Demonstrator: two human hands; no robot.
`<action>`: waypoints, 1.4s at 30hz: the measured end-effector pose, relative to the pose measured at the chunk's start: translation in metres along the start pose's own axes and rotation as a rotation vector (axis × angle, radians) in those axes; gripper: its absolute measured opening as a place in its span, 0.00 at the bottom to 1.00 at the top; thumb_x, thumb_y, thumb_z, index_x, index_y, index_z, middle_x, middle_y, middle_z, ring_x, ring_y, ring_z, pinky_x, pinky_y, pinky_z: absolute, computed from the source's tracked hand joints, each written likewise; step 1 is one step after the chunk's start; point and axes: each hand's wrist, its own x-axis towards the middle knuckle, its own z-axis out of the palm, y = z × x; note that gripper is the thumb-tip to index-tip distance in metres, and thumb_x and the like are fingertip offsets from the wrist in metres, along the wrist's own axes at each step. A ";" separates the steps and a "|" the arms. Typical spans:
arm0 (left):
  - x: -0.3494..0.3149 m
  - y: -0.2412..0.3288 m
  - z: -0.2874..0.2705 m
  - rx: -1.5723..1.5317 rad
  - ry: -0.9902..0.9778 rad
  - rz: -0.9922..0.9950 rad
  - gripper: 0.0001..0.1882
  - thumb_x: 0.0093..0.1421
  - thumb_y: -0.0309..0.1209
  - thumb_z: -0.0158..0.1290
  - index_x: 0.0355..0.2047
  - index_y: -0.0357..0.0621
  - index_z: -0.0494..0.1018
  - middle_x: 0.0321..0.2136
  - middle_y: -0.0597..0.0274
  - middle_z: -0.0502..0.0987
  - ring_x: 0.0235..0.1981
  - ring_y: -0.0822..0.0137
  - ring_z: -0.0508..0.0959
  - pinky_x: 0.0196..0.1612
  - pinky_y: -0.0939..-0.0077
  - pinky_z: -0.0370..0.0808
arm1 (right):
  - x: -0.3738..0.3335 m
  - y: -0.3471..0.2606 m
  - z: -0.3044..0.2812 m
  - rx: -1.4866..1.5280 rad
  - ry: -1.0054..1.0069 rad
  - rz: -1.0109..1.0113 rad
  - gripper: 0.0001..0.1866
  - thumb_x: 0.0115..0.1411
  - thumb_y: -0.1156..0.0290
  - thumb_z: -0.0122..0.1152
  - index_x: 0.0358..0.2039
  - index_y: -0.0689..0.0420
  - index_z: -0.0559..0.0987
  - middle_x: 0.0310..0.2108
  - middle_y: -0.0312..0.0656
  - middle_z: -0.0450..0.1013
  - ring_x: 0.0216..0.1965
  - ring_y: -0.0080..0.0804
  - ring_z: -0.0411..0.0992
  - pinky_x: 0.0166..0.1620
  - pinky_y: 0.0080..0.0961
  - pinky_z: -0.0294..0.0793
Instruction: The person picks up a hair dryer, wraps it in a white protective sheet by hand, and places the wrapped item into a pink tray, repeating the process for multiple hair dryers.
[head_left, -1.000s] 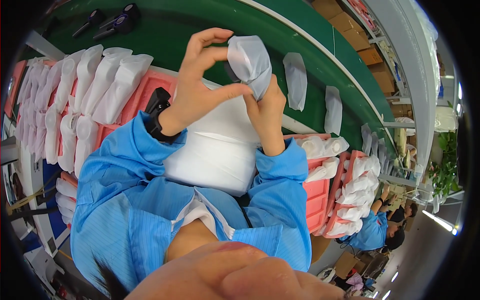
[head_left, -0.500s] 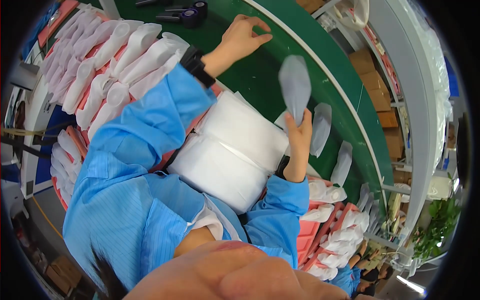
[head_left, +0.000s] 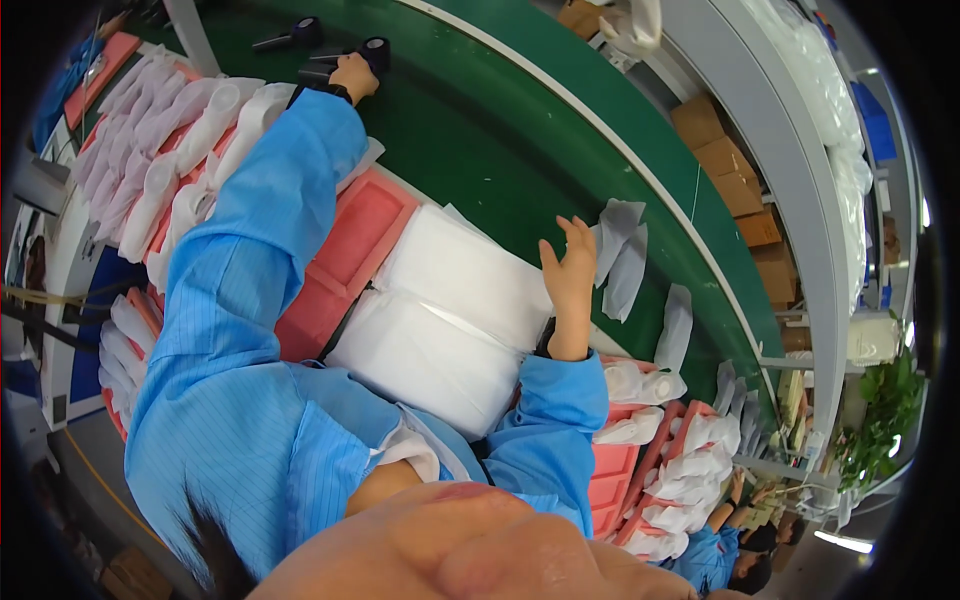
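Note:
My left hand (head_left: 356,77) reaches far forward onto the green work surface (head_left: 455,135), its fingers closed around a black hair-dryer-shaped part (head_left: 374,54). Another dark part of that shape (head_left: 290,35) lies a little to its left. My right hand (head_left: 570,268) is raised with its fingers apart and nothing in it. Just right of it are wrapped pieces in translucent white sleeves (head_left: 624,268). Between my arms sit two stacks of thin white sleeves or sheets (head_left: 430,350).
Pink trays (head_left: 352,235) stand left of the stacks, with many white-wrapped pieces (head_left: 160,190) farther left. More pink trays (head_left: 612,490) with wrapped pieces are at my right. A white rail (head_left: 600,130) edges the green surface; cardboard boxes (head_left: 728,175) sit on shelves beyond.
My right hand has let go of the wrapped piece, which now lies with another on the green surface. My left hand has moved left and forward and taken hold of a black part.

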 end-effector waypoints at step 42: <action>-0.270 0.133 -0.022 -0.873 0.144 0.817 0.16 0.59 0.31 0.53 0.48 0.43 0.70 0.43 0.57 0.70 0.42 0.63 0.73 0.39 0.71 0.72 | -0.012 -0.053 -0.060 0.555 0.251 0.115 0.29 0.37 0.72 0.72 0.43 0.61 0.72 0.35 0.40 0.75 0.36 0.28 0.74 0.41 0.23 0.73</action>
